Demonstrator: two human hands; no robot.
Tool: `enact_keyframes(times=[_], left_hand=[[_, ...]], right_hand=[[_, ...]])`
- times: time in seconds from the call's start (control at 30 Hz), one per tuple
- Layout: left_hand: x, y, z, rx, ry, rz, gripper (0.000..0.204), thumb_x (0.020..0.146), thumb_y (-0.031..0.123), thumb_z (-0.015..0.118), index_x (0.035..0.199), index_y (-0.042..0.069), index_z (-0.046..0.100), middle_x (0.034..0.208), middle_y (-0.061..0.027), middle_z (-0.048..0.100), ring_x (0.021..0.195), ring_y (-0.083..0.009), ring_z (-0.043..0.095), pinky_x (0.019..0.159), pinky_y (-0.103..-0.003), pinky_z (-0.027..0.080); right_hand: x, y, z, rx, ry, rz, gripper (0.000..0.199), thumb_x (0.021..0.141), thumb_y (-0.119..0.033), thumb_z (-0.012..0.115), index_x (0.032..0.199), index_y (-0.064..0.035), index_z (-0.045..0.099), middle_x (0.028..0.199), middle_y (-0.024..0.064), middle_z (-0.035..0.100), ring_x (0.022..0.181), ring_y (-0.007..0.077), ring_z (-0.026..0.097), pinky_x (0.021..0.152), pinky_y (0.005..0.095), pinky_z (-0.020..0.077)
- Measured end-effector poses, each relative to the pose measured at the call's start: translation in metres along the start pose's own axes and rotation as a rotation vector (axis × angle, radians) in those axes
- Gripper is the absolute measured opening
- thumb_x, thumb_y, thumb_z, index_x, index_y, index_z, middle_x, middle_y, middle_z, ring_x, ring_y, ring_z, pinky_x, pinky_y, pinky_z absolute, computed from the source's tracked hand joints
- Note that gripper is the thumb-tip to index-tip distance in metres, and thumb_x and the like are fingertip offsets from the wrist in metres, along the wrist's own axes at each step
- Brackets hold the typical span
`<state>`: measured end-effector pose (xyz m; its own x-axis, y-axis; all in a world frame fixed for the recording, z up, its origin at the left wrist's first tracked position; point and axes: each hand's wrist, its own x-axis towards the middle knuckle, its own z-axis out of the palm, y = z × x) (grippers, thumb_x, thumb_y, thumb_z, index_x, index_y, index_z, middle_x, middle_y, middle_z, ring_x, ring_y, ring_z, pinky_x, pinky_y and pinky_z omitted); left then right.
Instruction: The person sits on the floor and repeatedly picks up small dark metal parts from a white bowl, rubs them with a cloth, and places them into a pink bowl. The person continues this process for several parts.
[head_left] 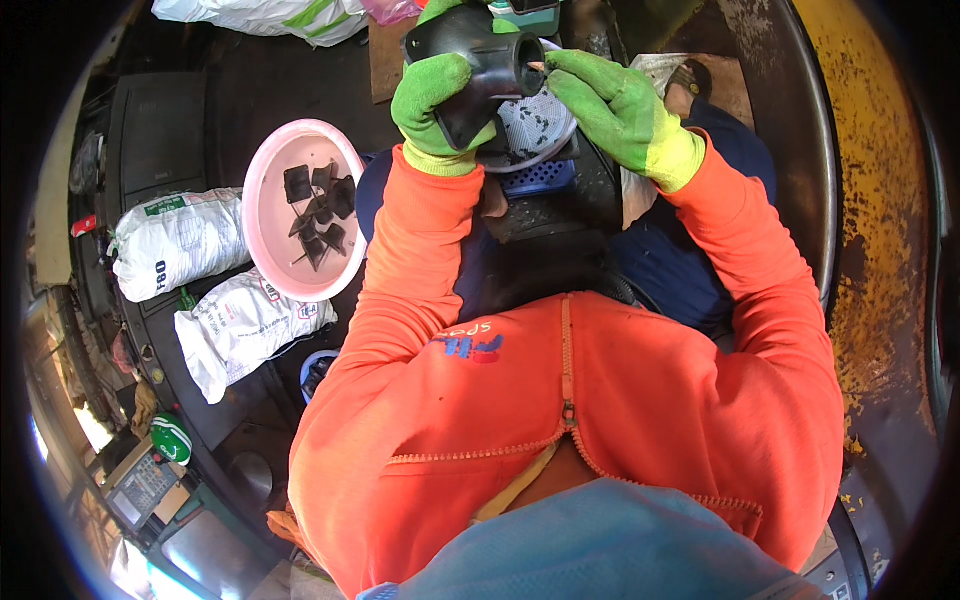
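My left hand (437, 110), in a green glove with a yellow cuff, grips a black moulded part (490, 70) with a short round tube on its right side. My right hand (622, 112), gloved the same way, is at the mouth of that tube. Its thumb and fingers are pinched together. A small pale orange bit shows between the fingertips and the tube; what it is I cannot make out. Below the part sits a white round tray (545, 128) strewn with small black scraps, above a blue perforated basket (540, 180).
To the left stands a pink basin (270, 265) holding several black moulded pieces (322, 208). White sacks (180, 240) lie beyond it. A teal container (530, 18) is at the top. On the right is a worn yellow metal surface (865, 200). A calculator (142, 492) lies lower left.
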<state>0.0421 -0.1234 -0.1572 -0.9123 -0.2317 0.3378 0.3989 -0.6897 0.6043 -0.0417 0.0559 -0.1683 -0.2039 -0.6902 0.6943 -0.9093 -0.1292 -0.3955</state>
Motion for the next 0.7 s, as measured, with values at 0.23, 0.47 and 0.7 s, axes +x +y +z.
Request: enact_keyframes(times=[0.23, 0.47, 0.7], left_hand=[[0.0, 0.003, -0.002, 0.202, -0.002, 0.123, 0.078, 0.068, 0.026, 0.064, 0.137, -0.002, 0.041, 0.126, -0.017, 0.052, 0.097, -0.0282, 0.062, 0.08, -0.039, 0.054], [0.008, -0.005, 0.021, 0.225, 0.004, 0.376, 0.067, 0.067, 0.018, 0.072, 0.127, -0.001, 0.05, 0.118, -0.0153, 0.056, 0.1, -0.0288, 0.061, 0.087, -0.038, 0.052], [0.009, 0.005, 0.0, 0.794, -0.146, 0.52, 0.084, 0.069, 0.035, 0.076, 0.137, 0.0, 0.042, 0.129, -0.0132, 0.049, 0.096, -0.0243, 0.058, 0.083, -0.037, 0.051]], right_hand=[[0.001, -0.019, -0.001, 0.333, -0.032, 0.372, 0.026, 0.091, -0.009, 0.057, 0.115, 0.0025, 0.06, 0.112, 0.0167, 0.061, 0.101, 0.0305, 0.061, 0.085, 0.0358, 0.0514], [0.006, -0.033, -0.001, 0.728, -0.033, 0.612, 0.029, 0.101, -0.023, 0.051, 0.117, -0.0008, 0.06, 0.075, -0.0025, 0.055, 0.064, 0.0033, 0.046, 0.056, 0.0194, 0.0371], [0.017, -0.055, -0.021, 1.179, -0.113, 1.035, 0.033, 0.102, -0.033, 0.046, 0.111, -0.0052, 0.061, 0.061, -0.0053, 0.042, 0.045, 0.0035, 0.03, 0.042, 0.0204, 0.0234]])
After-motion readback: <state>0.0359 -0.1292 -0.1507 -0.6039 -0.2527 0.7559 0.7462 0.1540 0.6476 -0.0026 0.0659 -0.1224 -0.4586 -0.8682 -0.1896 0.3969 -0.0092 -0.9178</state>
